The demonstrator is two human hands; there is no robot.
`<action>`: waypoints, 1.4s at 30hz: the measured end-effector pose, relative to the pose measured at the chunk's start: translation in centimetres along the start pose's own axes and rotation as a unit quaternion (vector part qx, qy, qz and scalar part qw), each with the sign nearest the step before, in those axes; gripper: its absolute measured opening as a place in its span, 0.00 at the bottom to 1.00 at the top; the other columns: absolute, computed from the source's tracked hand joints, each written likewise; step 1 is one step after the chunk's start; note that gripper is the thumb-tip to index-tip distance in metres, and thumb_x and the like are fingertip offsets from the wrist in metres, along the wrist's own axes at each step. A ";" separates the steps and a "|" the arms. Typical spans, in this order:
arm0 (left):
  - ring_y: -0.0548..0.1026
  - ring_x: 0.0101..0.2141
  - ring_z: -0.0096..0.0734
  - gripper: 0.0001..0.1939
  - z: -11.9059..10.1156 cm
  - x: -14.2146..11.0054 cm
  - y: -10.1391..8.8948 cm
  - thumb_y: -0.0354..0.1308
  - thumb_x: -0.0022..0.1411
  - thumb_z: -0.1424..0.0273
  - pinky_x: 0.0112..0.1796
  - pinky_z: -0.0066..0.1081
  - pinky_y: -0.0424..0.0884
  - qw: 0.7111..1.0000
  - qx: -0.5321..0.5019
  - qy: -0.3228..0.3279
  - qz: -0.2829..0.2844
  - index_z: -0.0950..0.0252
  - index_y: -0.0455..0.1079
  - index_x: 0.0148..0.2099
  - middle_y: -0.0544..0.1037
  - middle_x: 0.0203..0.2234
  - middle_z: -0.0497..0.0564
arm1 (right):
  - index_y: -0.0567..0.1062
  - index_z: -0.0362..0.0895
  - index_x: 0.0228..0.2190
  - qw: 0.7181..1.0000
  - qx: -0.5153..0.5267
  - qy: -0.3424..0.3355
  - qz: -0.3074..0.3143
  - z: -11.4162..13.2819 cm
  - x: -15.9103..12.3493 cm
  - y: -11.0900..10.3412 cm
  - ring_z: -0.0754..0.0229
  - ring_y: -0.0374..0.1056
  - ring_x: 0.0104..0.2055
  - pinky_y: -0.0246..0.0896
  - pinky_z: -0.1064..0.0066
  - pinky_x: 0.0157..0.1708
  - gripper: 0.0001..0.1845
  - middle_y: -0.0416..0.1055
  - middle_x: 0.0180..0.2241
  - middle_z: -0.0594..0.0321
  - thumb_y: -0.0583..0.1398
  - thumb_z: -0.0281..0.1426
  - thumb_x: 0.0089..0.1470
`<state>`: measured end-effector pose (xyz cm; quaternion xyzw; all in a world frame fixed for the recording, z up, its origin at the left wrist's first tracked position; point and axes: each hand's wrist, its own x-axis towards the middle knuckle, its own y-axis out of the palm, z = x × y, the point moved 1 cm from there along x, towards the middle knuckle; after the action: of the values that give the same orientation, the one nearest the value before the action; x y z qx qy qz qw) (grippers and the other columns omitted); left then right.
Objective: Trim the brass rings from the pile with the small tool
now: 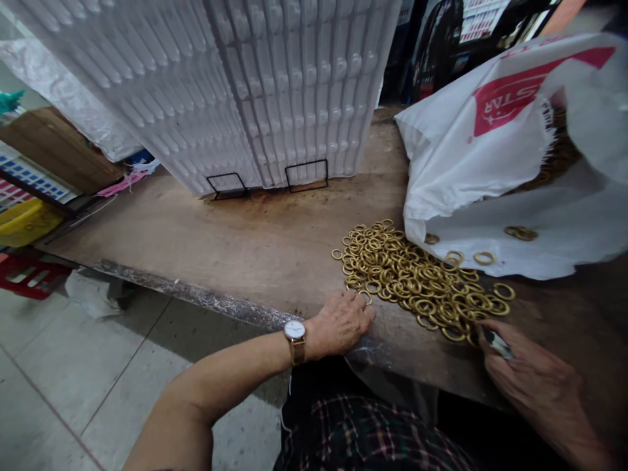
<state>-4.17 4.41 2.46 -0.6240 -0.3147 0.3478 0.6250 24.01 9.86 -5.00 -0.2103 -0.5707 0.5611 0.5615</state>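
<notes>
A heap of brass-coloured metal rings (pixel 407 271) lies on the wooden table. My left hand (pixel 343 322), with a wristwatch (pixel 295 332) on its wrist, rests at the heap's near left edge. Its fingers are curled down, and a single ring (pixel 366 297) shows at their tips; whether they grip it is hidden. At the near right side of the heap, my right hand (pixel 532 373) is closed around a small black-and-white tool (pixel 498 343). The tool's kind is not clear, as most of it is covered by the hand.
A white sack (pixel 456 157) with red print lies open at the right, more rings inside its mouth. Ribbed white plastic panels (pixel 294 91) stand in black wire holders (pixel 307 175) at the back. The table's worn front edge (pixel 196 297) runs along the left. A yellow bin (pixel 29 222) is far left.
</notes>
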 end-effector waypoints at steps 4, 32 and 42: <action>0.66 0.38 0.38 0.10 -0.6 0.0 -0.1 0.40 0.62 0.77 0.39 0.36 0.62 0.999 0.033 -0.005 -0.001 0.68 0.61 0.41 0.68 0.36 0.56 | 0.68 0.45 0.38 0.995 0.021 -0.099 -0.016 0.5 0.0 -0.6 0.57 0.71 0.35 0.64 0.72 0.33 0.15 0.73 0.34 0.56 0.50 0.28 0.47; 0.67 0.47 0.44 0.15 -2.3 -0.5 0.6 0.36 0.64 0.76 0.45 0.41 0.63 0.993 0.108 -0.030 -0.049 0.70 0.63 0.46 0.70 0.44 0.59 | 0.36 0.37 0.60 0.862 0.264 -0.389 0.189 19.2 -1.4 -3.0 0.61 0.64 0.27 0.58 0.71 0.26 0.44 0.70 0.29 0.61 0.48 0.19 0.44; 0.66 0.48 0.42 0.14 -2.1 -0.9 0.4 0.38 0.64 0.75 0.46 0.39 0.61 0.990 0.124 -0.031 -0.058 0.68 0.62 0.46 0.69 0.45 0.58 | 0.34 0.36 0.60 0.872 0.176 -0.413 0.196 19.4 -1.6 -2.5 0.60 0.60 0.24 0.51 0.70 0.22 0.45 0.68 0.27 0.62 0.47 0.17 0.42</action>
<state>-2.96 2.51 2.06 -0.5115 -0.3239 0.3662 0.7066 8.38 -0.09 1.59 0.0357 -0.5893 0.7865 0.1814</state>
